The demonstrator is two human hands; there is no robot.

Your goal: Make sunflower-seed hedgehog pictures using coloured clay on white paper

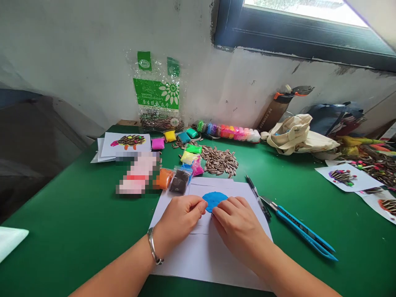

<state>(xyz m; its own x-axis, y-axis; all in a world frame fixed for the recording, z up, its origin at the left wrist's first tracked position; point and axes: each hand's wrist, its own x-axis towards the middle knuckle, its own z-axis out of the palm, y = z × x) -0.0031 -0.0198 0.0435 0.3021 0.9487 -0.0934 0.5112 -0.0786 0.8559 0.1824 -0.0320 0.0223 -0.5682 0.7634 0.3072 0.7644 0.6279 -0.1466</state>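
A flattened oval of blue modelling clay point(215, 200) lies on white paper point(198, 260) in front of me. My left hand point(184, 214) is closed, thumb and index finger pinched together at the clay's left edge; whether a bit of clay is between them is hidden. My right hand point(239, 220) has its fingers curled over the clay's lower right edge, touching it, with the thumb tucked below. Just beyond the paper are a packet of black clay point(180, 181) and a packet of orange clay point(164, 178).
A black pen point(258, 197) and a blue-handled craft knife point(305, 231) lie right of the paper. Behind are loose sunflower seeds point(221, 161), a seed bag point(157, 93), a row of coloured clay point(230, 132), a cloth bag point(298, 134) and a bottle point(275, 109). Seed-decorated cards point(128, 142) rest at left.
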